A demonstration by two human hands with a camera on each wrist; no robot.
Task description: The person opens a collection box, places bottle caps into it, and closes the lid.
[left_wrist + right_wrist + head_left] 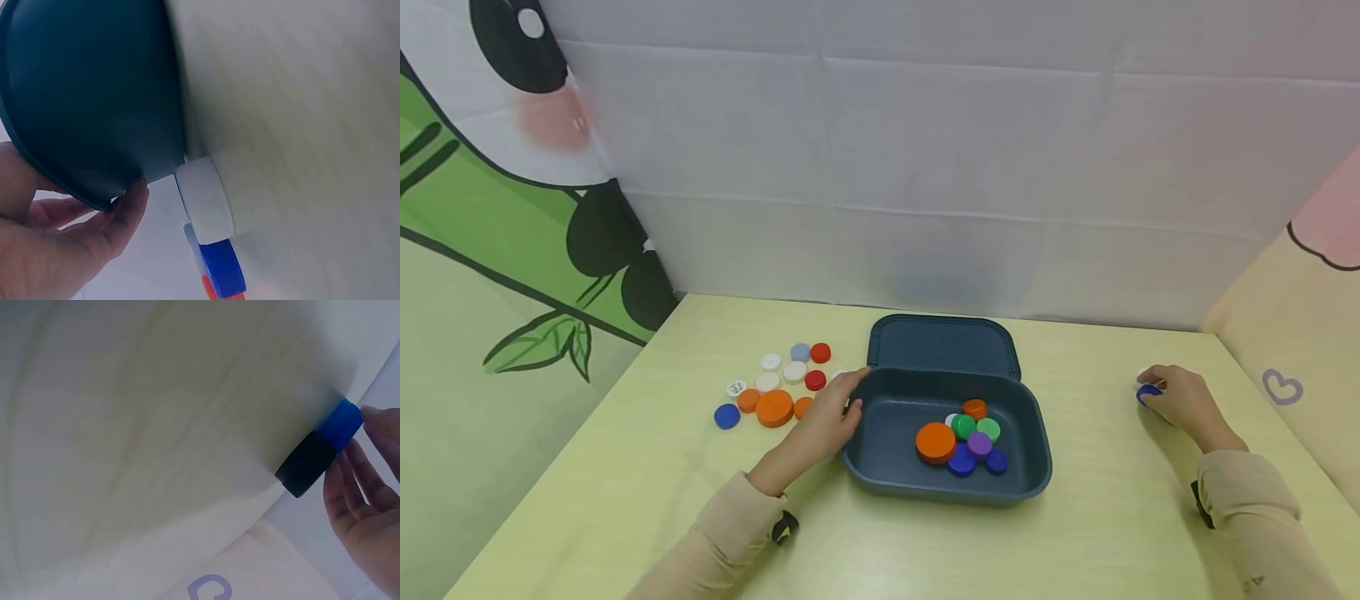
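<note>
A dark blue-green lidded box [880, 475] stands open on the table, with orange, green, purple, blue and white bottle caps inside. My left hand [826, 421] holds its left wall by the rim, thumb and fingers on either side of the wall in the left wrist view. Far to the right, my right hand [1183, 407] pinches a blue bottle cap [341, 424] between thumb and fingers, low over the table. Right against the blue cap is a dark cap [307, 464]. Part of something white shows beside those fingertips in the head view.
Left of the box lie several loose caps, among them a large orange cap [774, 408], a blue cap [726, 416] and a red cap [820, 352]. The box's lid [943, 343] lies flat behind it. A white sheet [865, 167] hangs behind the table [925, 550].
</note>
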